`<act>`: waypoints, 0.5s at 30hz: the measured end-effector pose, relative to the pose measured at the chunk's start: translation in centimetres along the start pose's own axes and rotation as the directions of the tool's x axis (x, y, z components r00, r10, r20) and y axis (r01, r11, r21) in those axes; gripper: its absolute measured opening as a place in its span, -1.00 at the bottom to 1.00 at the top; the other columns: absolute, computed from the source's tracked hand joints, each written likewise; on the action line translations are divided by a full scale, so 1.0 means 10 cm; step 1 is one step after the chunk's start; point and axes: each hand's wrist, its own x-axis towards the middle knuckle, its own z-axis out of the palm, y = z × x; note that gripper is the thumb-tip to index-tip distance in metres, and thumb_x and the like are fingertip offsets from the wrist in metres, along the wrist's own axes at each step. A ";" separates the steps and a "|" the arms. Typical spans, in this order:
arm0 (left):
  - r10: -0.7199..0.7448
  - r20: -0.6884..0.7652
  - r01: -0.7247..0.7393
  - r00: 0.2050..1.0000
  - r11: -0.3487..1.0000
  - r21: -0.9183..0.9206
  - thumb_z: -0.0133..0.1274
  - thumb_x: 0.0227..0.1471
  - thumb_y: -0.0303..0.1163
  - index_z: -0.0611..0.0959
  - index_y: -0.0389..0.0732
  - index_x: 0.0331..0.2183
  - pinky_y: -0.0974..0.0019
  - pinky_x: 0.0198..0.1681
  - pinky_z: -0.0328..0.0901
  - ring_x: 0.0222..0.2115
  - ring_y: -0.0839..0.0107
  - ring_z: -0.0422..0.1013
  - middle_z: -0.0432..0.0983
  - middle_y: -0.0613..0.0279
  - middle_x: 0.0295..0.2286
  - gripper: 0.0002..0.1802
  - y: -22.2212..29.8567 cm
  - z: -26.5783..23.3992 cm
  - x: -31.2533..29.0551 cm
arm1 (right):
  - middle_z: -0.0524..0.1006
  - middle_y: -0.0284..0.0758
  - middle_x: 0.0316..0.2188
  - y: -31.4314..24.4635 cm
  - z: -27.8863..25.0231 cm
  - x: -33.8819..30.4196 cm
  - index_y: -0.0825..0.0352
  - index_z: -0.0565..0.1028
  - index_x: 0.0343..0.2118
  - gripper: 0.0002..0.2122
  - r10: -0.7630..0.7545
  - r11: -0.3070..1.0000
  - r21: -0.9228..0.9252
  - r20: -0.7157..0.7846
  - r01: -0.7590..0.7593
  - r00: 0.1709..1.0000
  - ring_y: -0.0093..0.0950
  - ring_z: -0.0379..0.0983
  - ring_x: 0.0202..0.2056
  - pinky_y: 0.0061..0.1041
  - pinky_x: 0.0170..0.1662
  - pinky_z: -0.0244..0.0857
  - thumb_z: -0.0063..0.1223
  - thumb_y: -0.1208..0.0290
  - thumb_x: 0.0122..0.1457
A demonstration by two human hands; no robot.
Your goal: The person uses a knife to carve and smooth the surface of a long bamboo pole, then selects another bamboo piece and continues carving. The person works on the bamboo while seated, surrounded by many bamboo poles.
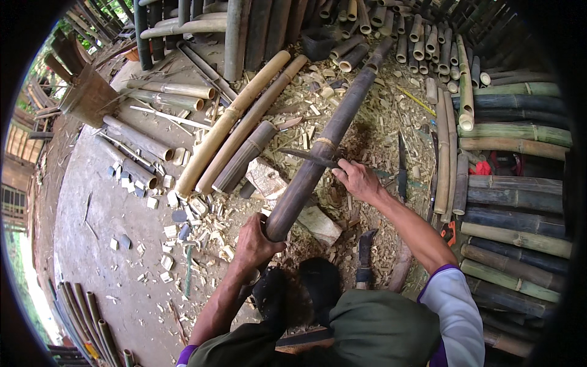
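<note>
A long dark bamboo pole slants from my lap side up toward the far right, with a pale ring at its node. My left hand is closed round its near end. In my right hand, fingers closed, is a knife; its dark blade lies across the pole close to the pale node. Beneath the pole are a pale wood block and another wood piece. Near my feet lies a hook-tipped blade with a wooden handle.
Wood chips litter the concrete floor. Light bamboo poles lie at left. Stacked bamboo lines the right side, beside an orange-handled tool. Cut tubes are piled at the back. A second dark blade lies right of my hand.
</note>
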 end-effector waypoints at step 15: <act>-0.096 0.022 0.086 0.995 0.956 0.281 0.43 -0.22 -0.24 0.47 -0.35 -0.12 -0.08 -0.11 0.47 -0.22 -0.18 0.60 0.62 -0.27 -0.29 -0.33 -0.01 0.16 0.02 | 0.37 -0.41 -0.67 -0.08 0.00 0.12 0.25 0.50 -0.14 -0.54 -0.183 0.978 -0.132 -0.145 0.164 0.972 -0.49 0.28 -0.69 -0.36 -0.67 0.20 -0.33 -0.07 0.52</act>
